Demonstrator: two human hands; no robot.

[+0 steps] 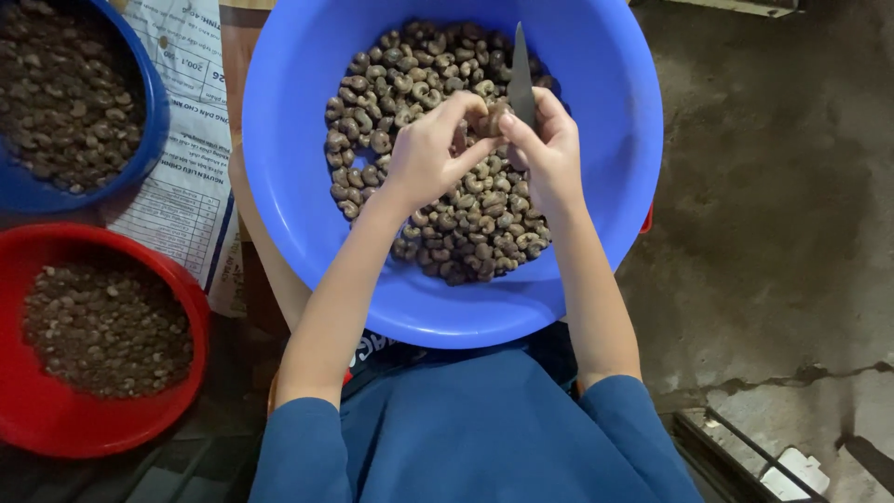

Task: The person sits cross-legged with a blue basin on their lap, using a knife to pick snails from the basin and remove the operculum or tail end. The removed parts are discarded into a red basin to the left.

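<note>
Holding a nut (486, 119) between both hands over the blue basin (298, 140), we had our left hand (430, 149) pinched closed on it, while our right hand (549, 149) gripped a knife (521, 79), blade up; a red bowl (28, 391) of shell bits sat left

A makeshift nut-shelling workplace on a stained concrete floor (773, 186), with plastic basins (289, 140) of cashews (438, 224).

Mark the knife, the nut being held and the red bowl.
knife (520, 79), head view, middle of the blade.
nut (491, 119), head view, shell showing between the fingers.
red bowl (23, 391), head view, bare inner wall at left.
</note>
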